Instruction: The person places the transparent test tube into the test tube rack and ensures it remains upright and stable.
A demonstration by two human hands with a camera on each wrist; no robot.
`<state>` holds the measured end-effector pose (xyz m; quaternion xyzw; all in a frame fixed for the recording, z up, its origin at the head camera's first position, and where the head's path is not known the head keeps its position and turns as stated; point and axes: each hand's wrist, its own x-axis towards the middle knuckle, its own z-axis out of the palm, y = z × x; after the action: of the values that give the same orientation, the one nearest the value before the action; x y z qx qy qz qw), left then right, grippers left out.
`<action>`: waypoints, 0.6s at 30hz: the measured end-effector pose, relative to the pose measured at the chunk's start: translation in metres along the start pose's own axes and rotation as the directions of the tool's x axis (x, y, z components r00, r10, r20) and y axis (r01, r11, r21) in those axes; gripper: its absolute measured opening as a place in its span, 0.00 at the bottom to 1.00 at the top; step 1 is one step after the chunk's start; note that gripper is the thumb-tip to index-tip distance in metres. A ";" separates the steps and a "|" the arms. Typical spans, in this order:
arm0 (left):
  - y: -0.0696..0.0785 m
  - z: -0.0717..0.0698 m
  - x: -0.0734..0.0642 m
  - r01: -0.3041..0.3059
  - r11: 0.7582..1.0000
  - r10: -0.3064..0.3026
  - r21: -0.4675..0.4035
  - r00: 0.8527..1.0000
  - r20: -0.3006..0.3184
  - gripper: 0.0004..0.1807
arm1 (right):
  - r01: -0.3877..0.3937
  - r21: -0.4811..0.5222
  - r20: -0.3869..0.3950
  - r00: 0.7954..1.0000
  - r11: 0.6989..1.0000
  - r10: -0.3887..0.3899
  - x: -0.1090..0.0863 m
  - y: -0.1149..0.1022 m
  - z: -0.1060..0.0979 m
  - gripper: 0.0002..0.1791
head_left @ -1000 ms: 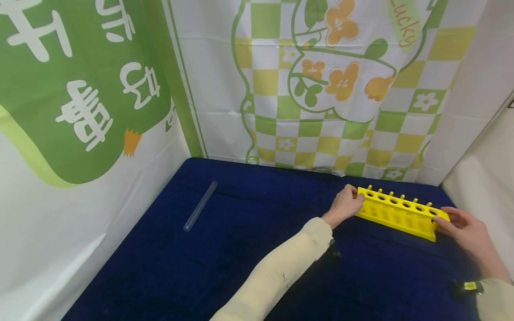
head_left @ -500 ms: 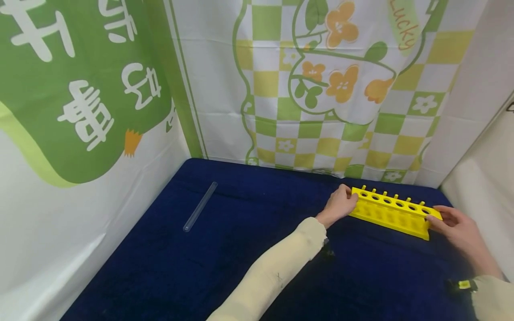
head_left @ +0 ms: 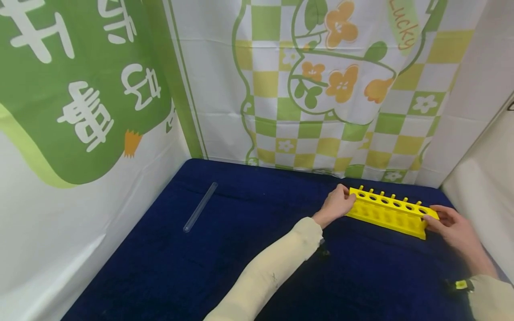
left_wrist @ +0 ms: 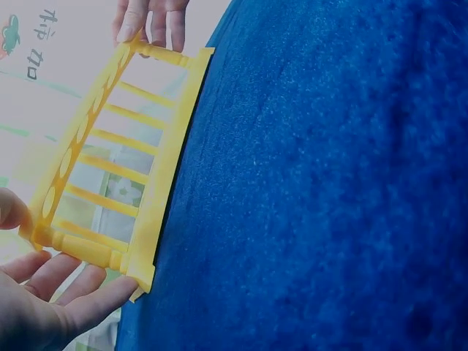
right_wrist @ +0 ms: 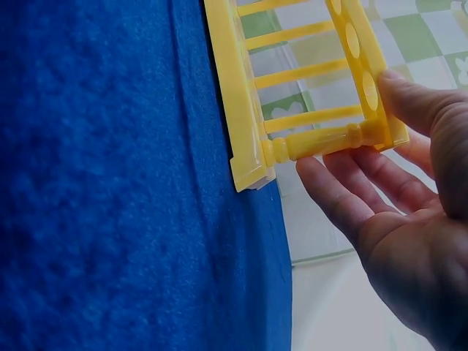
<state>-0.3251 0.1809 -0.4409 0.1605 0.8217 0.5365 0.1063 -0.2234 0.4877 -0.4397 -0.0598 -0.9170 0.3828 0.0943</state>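
Two hands: left hand [head_left: 335, 206] and right hand [head_left: 455, 228], each gripping one end of the yellow rack [head_left: 385, 215], upright near the far-right table edges. Leftward I see blue cloth [head_left: 245, 214] stretching to a clear tube [head_left: 201, 207]. Rack: slightly further left than earlier.

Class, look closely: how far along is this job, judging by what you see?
Done: the yellow rack is upright, toward the right of the blue cloth. In hand: the left hand and right hand grip its two ends. Probably left: letting go, then perhaps loading the clear test tube, which lies apart while the rack holds none.
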 end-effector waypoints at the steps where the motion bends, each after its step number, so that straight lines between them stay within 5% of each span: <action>1: 0.000 0.000 0.000 0.000 1.000 0.000 0.002 1.000 -0.001 0.14 | 0.004 0.011 0.000 1.000 1.000 -0.004 0.000 0.000 0.001 0.41; 18: 0.000 -0.009 -0.002 0.033 0.999 -0.032 0.039 0.999 -0.034 0.13 | 0.003 0.013 0.017 1.000 1.000 -0.004 0.001 -0.006 0.010 0.40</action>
<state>-0.3264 0.1722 -0.4374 0.1399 0.8362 0.5212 0.0980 -0.2271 0.4772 -0.4422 -0.0543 -0.9155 0.3889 0.0875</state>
